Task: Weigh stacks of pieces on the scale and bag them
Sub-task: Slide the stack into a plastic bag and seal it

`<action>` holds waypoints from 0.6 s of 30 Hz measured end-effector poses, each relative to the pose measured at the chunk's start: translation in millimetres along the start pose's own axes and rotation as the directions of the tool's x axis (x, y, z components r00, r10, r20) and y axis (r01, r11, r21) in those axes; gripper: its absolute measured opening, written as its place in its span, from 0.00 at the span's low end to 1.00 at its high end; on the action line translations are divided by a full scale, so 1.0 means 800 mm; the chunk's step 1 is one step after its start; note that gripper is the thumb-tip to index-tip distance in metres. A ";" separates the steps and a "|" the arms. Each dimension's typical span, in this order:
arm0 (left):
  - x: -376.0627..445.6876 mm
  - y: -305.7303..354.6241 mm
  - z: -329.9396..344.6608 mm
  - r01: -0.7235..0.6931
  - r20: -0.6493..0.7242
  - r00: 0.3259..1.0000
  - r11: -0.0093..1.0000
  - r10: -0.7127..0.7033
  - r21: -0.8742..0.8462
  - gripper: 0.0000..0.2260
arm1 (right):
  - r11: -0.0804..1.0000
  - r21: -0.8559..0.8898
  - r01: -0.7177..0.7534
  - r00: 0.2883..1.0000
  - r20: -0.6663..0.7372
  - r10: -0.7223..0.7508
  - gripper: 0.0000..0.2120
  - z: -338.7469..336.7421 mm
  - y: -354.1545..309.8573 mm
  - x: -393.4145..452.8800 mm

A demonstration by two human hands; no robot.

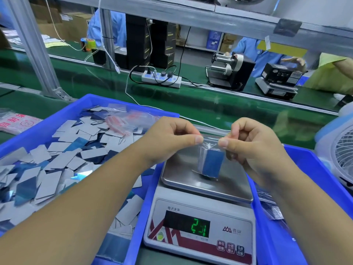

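Both hands were up over the scale (200, 213), pinching the top edge of a small clear bag (209, 150). Left hand (168, 138) had thumb and curled fingers clamped on the left end of the zip strip; right hand (248, 142) did the same on the right end. Thumbs faced each other, close together but not touching.

The bag hung below the strip with a stack of pieces (212, 162) inside, blue face showing, grey edges on its left side. The bag's bottom sat at or just above the steel scale pan (235, 186); contact was hard to tell. The green readout (199, 227) was lit, digits partly blurred, something like 2.1.

The scale stood between two blue bins. The left bin (72, 111) held a loose heap of grey and blue pieces (57, 159), with a few empty clear bags (122, 121) with red strips lying on top toward the back. The right bin (309, 169) held some flat packets (271, 209) near the right forearm, detail blurred.

A white fan (342, 155) stood at the right edge. A white power strip (162, 79) lay on the green belt behind, a label dispenser (229, 71) to its right. People in blue smocks worked at the far side.
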State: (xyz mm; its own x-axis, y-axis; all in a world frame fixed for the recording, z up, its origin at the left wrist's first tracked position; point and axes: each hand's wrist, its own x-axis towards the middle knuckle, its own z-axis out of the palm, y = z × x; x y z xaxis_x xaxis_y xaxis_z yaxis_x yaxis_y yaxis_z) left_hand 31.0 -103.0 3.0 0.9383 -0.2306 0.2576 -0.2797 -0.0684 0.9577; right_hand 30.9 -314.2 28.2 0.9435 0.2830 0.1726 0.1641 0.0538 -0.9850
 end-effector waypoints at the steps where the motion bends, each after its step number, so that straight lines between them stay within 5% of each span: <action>1: 0.001 -0.004 0.004 0.001 -0.033 0.999 0.994 0.002 0.113 0.05 | 0.999 -0.044 -0.026 0.998 -0.054 0.024 0.15 -0.001 0.005 0.002; 4: 0.007 -0.011 0.009 -0.008 -0.122 0.990 0.909 0.065 0.418 0.06 | 0.911 -0.408 -0.067 0.978 -0.209 -0.022 0.09 -0.007 0.021 0.006; 7: 0.010 -0.016 0.003 0.003 -0.182 0.979 0.885 0.092 0.466 0.04 | 0.701 -0.713 -0.018 0.976 -0.166 -0.143 0.04 -0.007 0.023 0.004; 18: 0.011 -0.025 -0.007 0.010 -0.267 0.958 0.914 0.108 0.406 0.06 | 0.511 -0.860 0.016 0.984 -0.078 -0.162 0.04 0.005 0.018 0.001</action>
State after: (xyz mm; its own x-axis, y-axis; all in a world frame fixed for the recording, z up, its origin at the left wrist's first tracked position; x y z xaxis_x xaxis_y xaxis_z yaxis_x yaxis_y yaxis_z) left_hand 46.4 -98.1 -13.2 0.9228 0.0308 0.3841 -0.3283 -0.4592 0.8254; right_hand 32.8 -309.7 14.3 0.9239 0.1950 0.3292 0.3466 -0.7912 -0.5038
